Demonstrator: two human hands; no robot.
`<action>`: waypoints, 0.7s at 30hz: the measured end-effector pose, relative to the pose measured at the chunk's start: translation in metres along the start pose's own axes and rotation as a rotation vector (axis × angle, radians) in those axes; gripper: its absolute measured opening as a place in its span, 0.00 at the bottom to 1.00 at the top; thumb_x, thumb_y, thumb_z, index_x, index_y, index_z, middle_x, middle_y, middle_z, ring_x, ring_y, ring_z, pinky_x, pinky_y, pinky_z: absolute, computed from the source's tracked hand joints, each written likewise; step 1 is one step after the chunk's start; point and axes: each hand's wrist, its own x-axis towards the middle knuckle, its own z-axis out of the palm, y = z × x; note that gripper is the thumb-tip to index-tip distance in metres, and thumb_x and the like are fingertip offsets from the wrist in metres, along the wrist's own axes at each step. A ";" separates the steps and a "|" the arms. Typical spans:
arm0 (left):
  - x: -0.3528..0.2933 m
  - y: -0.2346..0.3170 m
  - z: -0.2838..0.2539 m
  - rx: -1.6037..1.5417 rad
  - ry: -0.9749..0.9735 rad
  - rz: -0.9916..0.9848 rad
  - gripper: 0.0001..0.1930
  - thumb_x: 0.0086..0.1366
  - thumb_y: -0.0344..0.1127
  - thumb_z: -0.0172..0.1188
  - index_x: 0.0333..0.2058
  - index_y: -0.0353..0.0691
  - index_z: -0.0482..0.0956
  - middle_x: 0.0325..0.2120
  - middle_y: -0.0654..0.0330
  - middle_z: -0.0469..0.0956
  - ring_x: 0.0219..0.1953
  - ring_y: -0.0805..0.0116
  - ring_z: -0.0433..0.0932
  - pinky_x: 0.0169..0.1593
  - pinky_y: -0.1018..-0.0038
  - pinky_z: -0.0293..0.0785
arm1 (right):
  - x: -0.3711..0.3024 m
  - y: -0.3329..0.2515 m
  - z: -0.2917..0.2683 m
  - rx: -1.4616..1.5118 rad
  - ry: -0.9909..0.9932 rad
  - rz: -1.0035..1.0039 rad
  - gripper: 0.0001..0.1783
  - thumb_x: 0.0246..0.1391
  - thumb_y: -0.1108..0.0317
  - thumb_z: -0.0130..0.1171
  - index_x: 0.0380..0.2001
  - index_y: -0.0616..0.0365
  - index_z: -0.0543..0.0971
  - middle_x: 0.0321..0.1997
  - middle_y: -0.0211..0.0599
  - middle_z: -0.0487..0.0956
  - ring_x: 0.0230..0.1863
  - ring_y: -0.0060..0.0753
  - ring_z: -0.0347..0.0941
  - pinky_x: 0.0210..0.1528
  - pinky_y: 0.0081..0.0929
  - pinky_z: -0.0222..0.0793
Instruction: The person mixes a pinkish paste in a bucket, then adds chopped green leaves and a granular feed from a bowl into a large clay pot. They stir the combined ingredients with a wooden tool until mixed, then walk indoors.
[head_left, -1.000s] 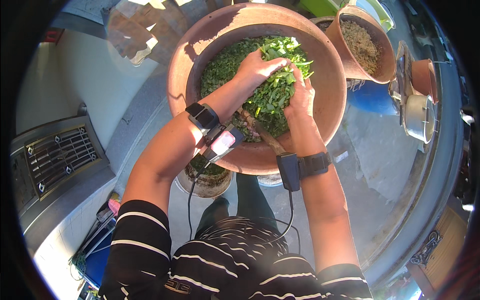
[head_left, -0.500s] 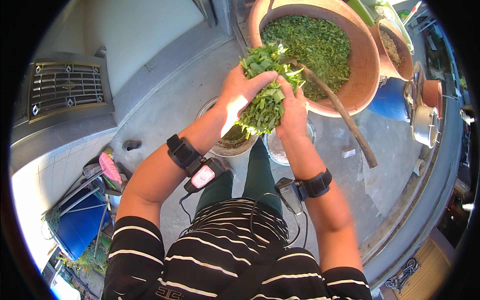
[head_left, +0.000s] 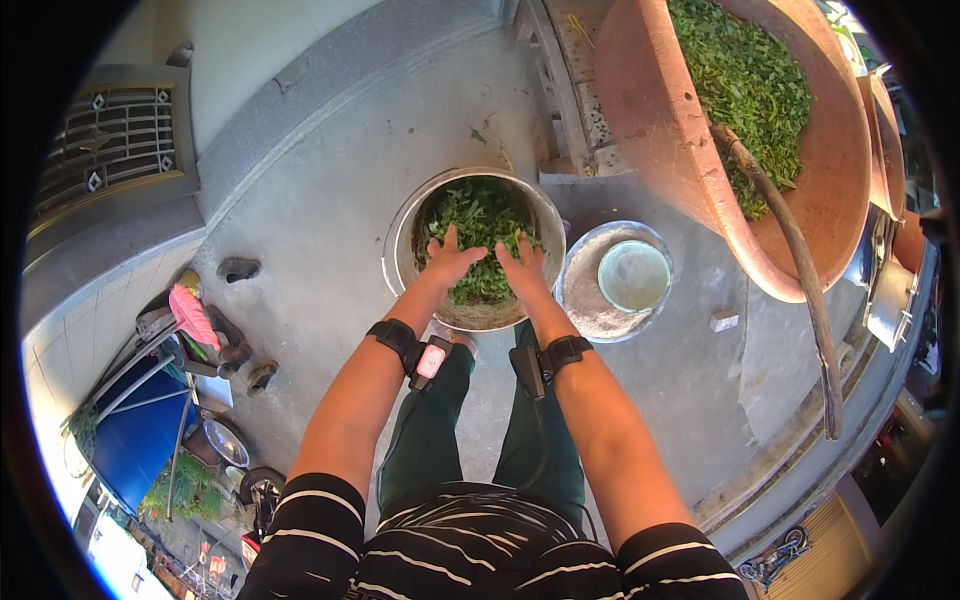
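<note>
Chopped green leaves [head_left: 482,207] lie in a round metal bucket [head_left: 400,235] standing on the floor in front of my feet. Over the bucket's mouth, my left hand [head_left: 450,265] has its fingers spread on the left side of the leaves. Opposite it, my right hand [head_left: 522,270] is also open, fingers apart, at the right side of the leaves. Neither hand grips anything that I can see. At the upper right, a large terracotta tub [head_left: 650,90] holds more chopped greens [head_left: 745,90], with a long wooden stick [head_left: 800,260] leaning over its rim.
Right of the bucket sits a basin of pale powder [head_left: 590,285] with a small greenish bowl [head_left: 636,275] in it. A small pale block [head_left: 724,320] lies on the concrete floor. Shoes [head_left: 238,269] and a blue tarp-like item [head_left: 140,435] are at the left.
Both hands have come down from beside the tub to the bucket. The bunch of leaves they held is released, and the fingers have spread. My view has shifted left.
</note>
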 end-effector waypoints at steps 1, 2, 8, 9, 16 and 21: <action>0.003 -0.005 -0.004 0.093 0.038 0.042 0.43 0.57 0.45 0.64 0.68 0.43 0.53 0.66 0.36 0.50 0.66 0.46 0.55 0.61 0.62 0.63 | 0.008 0.003 0.001 -0.215 0.033 -0.077 0.34 0.54 0.47 0.60 0.59 0.56 0.71 0.69 0.57 0.57 0.64 0.63 0.59 0.49 0.51 0.71; 0.004 -0.007 -0.008 0.189 0.057 0.089 0.42 0.57 0.42 0.64 0.68 0.44 0.54 0.65 0.35 0.51 0.64 0.44 0.62 0.58 0.63 0.67 | 0.010 0.004 0.001 -0.425 0.048 -0.155 0.31 0.54 0.49 0.61 0.56 0.58 0.74 0.67 0.57 0.60 0.61 0.62 0.63 0.47 0.51 0.72; -0.036 0.011 -0.029 0.255 0.118 0.076 0.30 0.48 0.37 0.70 0.51 0.38 0.72 0.45 0.42 0.75 0.52 0.50 0.75 0.48 0.66 0.73 | -0.028 -0.050 -0.015 -0.382 -0.107 -0.382 0.29 0.45 0.61 0.68 0.51 0.59 0.75 0.53 0.56 0.71 0.49 0.56 0.71 0.52 0.49 0.69; -0.047 0.018 -0.028 0.399 0.194 0.137 0.36 0.46 0.38 0.72 0.55 0.39 0.68 0.48 0.42 0.73 0.53 0.48 0.72 0.51 0.65 0.71 | -0.043 -0.067 -0.019 -0.541 -0.108 -0.437 0.37 0.43 0.59 0.70 0.57 0.57 0.71 0.61 0.57 0.65 0.58 0.58 0.66 0.58 0.51 0.65; -0.111 0.062 -0.036 0.290 0.104 0.129 0.62 0.37 0.39 0.78 0.68 0.42 0.46 0.58 0.42 0.59 0.56 0.46 0.68 0.60 0.60 0.67 | -0.139 -0.231 -0.167 -0.257 -0.862 -0.569 0.38 0.50 0.54 0.67 0.59 0.65 0.68 0.54 0.53 0.74 0.48 0.43 0.76 0.47 0.35 0.74; -0.144 0.070 -0.039 0.269 -0.083 0.043 0.48 0.42 0.39 0.75 0.63 0.40 0.62 0.49 0.44 0.72 0.46 0.49 0.78 0.54 0.61 0.72 | -0.151 -0.309 -0.353 0.102 -0.832 -0.694 0.26 0.54 0.66 0.64 0.55 0.61 0.73 0.44 0.34 0.79 0.45 0.23 0.74 0.47 0.25 0.71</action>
